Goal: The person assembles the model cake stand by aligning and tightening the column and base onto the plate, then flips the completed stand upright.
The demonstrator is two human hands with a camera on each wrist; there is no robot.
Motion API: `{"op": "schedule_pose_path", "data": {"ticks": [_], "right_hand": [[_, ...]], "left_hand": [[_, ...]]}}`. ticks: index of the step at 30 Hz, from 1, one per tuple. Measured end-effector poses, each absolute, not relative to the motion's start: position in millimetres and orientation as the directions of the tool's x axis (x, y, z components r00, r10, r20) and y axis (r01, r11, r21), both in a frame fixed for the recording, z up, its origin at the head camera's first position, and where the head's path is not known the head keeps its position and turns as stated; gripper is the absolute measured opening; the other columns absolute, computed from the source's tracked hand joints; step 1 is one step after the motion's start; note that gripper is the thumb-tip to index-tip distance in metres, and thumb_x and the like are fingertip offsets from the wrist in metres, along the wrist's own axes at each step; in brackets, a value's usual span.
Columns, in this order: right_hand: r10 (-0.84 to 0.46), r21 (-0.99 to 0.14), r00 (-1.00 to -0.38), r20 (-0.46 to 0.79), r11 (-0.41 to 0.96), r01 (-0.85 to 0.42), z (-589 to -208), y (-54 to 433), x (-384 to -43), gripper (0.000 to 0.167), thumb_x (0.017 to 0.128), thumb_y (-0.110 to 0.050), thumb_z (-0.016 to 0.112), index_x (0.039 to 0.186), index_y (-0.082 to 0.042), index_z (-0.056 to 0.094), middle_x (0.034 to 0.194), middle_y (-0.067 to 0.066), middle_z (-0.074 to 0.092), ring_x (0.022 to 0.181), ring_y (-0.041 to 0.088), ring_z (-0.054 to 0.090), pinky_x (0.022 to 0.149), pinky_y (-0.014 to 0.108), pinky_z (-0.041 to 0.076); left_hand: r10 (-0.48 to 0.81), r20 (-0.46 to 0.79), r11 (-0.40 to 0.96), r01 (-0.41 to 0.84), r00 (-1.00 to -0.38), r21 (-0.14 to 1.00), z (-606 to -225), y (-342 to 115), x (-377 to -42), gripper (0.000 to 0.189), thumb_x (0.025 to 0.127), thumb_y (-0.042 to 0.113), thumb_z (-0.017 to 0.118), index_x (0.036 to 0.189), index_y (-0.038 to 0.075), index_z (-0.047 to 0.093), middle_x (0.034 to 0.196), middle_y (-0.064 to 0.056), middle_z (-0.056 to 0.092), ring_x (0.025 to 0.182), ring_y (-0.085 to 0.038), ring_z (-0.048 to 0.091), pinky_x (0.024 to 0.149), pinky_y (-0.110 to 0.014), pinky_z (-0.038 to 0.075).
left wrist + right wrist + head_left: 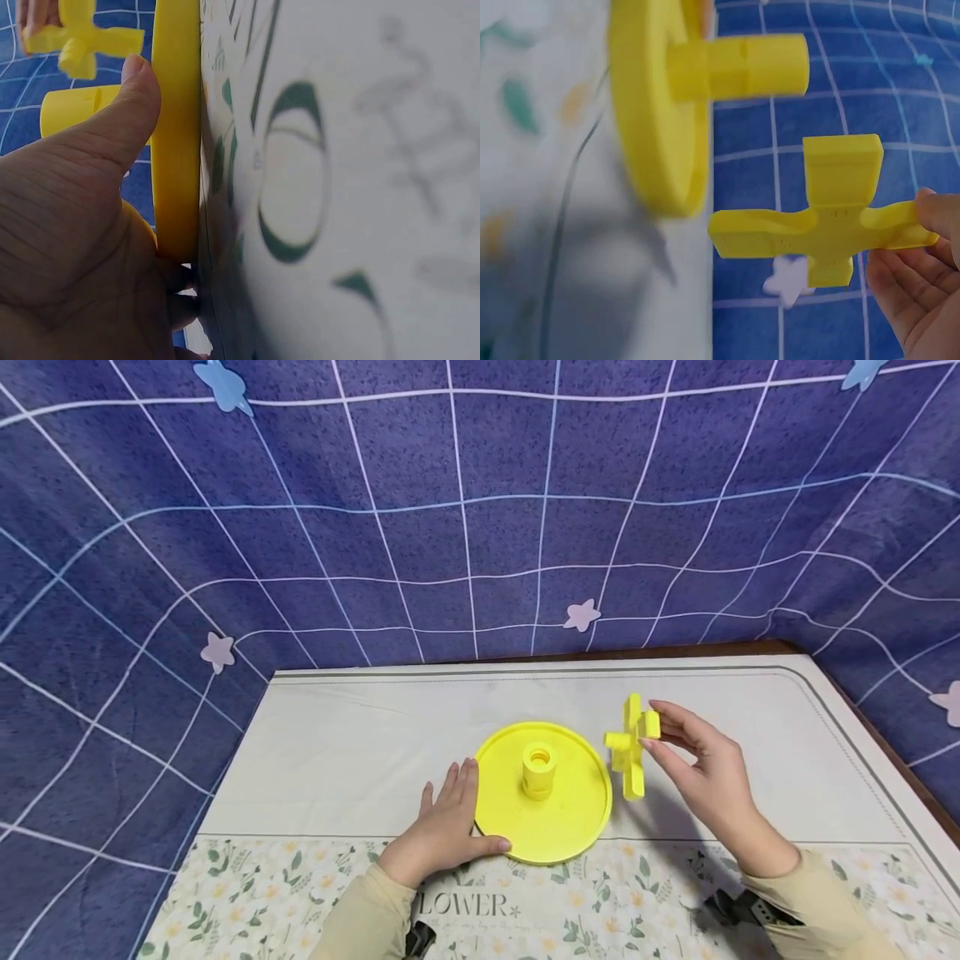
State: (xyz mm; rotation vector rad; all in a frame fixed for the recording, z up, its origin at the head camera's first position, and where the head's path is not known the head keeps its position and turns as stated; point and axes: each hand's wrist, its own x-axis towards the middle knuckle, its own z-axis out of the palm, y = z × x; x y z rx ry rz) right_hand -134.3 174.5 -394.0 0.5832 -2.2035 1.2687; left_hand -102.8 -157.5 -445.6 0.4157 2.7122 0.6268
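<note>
A round yellow base (pixel 570 827) with a raised rim lies on the table, and a hollow yellow post (pixel 538 770) stands upright at its middle. My left hand (pixel 448 828) rests against the base's left edge, fingers straight along the side and thumb at the near rim. To the right, my right hand (pixel 708 768) pinches one arm of a yellow cross-shaped piece (pixel 838 229) between thumb and fingers. The piece is held up on edge beside the base, above the table. A short peg (pixel 617 741) on its face points left toward the post.
The table wears a white cover (pixel 352 735) with a floral, lettered band (pixel 495 906) along the near side. A blue grid-patterned cloth (pixel 405 543) with star shapes hangs behind and at both sides. A dark wooden edge (pixel 750 650) shows at the back.
</note>
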Motion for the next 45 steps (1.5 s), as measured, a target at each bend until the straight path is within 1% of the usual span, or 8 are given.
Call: {"op": "schedule_pose_path", "data": {"ticks": [5,12,17,23,27,30,35,45], "right_hand": [[-0.143,-0.637,-0.732,0.667,0.401,-0.659,-383,151,-137,0.049,0.075,0.017,0.074,0.121,0.004,0.063,0.105,0.014,0.07,0.096,-0.004,0.062,0.085,0.015,0.049],[-0.262,-0.545,-0.648,0.715,0.371,-0.752,-380,122,-142,0.049,0.075,0.01,0.077,0.121,-0.001,0.066,0.109,0.01,0.07,0.093,0.015,0.064,0.088,0.019,0.048],[-0.401,-0.423,-0.563,0.722,0.388,-0.819,-381,110,-144,0.04,0.087,-0.008,0.073,0.125,-0.002,0.064,0.115,0.008,0.067,0.104,0.023,0.064,0.097,0.021,0.045],[-0.507,-0.29,-0.456,0.731,0.374,-0.881,-380,100,-143,0.037,0.101,-0.027,0.054,0.125,0.0,0.064,0.119,0.011,0.065,0.107,0.026,0.063,0.096,0.028,0.047],[-0.59,-0.165,-0.374,0.715,0.378,-0.911,-377,93,-140,0.035,0.103,-0.023,0.049,0.126,-0.001,0.063,0.119,0.013,0.064,0.106,0.029,0.063,0.092,0.037,0.051],[-0.658,-0.074,-0.333,0.676,0.39,-0.918,-374,88,-136,0.032,0.099,-0.013,0.057,0.128,-0.002,0.062,0.118,0.014,0.064,0.108,0.029,0.063,0.093,0.04,0.051],[-0.754,0.061,-0.323,0.572,0.431,-0.9,-370,81,-128,0.046,0.086,-0.001,0.062,0.132,-0.008,0.06,0.122,0.012,0.063,0.115,0.03,0.059,0.097,0.043,0.048],[-0.816,0.116,-0.33,0.474,0.43,-0.895,-377,72,-121,0.049,0.084,0.003,0.059,0.13,-0.014,0.064,0.127,0.008,0.062,0.12,0.031,0.054,0.102,0.044,0.043]], "left_hand": [[0.342,-0.254,0.867,0.199,-0.905,0.456,-445,-157,-103,0.119,0.082,0.064,0.065,0.154,-0.003,-0.001,0.162,-0.018,-0.001,0.148,-0.034,-0.003,0.113,-0.062,-0.002],[0.346,-0.251,0.864,0.203,-0.904,0.462,-445,-157,-103,0.119,0.082,0.065,0.064,0.155,-0.002,-0.001,0.162,-0.018,-0.002,0.148,-0.034,-0.003,0.113,-0.062,-0.002],[0.352,-0.25,0.864,0.211,-0.902,0.456,-444,-157,-102,0.118,0.082,0.067,0.063,0.154,-0.003,0.0,0.161,-0.019,-0.001,0.148,-0.035,-0.003,0.113,-0.063,-0.001],[0.35,-0.252,0.869,0.213,-0.902,0.446,-445,-157,-103,0.119,0.082,0.068,0.062,0.155,-0.002,0.0,0.161,-0.019,-0.001,0.148,-0.035,-0.003,0.113,-0.063,-0.001],[0.35,-0.254,0.87,0.213,-0.901,0.444,-444,-157,-103,0.119,0.082,0.068,0.061,0.155,-0.002,-0.001,0.162,-0.018,-0.001,0.148,-0.035,-0.004,0.113,-0.063,0.0],[0.35,-0.255,0.871,0.213,-0.901,0.443,-444,-158,-103,0.119,0.082,0.069,0.061,0.155,-0.001,-0.001,0.162,-0.018,-0.001,0.148,-0.035,-0.004,0.113,-0.063,-0.001],[0.347,-0.255,0.876,0.215,-0.902,0.431,-444,-158,-104,0.12,0.081,0.07,0.06,0.155,-0.001,-0.001,0.162,-0.018,-0.002,0.148,-0.034,-0.004,0.113,-0.062,-0.001],[0.354,-0.252,0.874,0.223,-0.901,0.432,-444,-158,-103,0.119,0.081,0.071,0.059,0.155,-0.001,0.0,0.162,-0.018,-0.001,0.148,-0.035,-0.004,0.112,-0.064,0.0]]}}
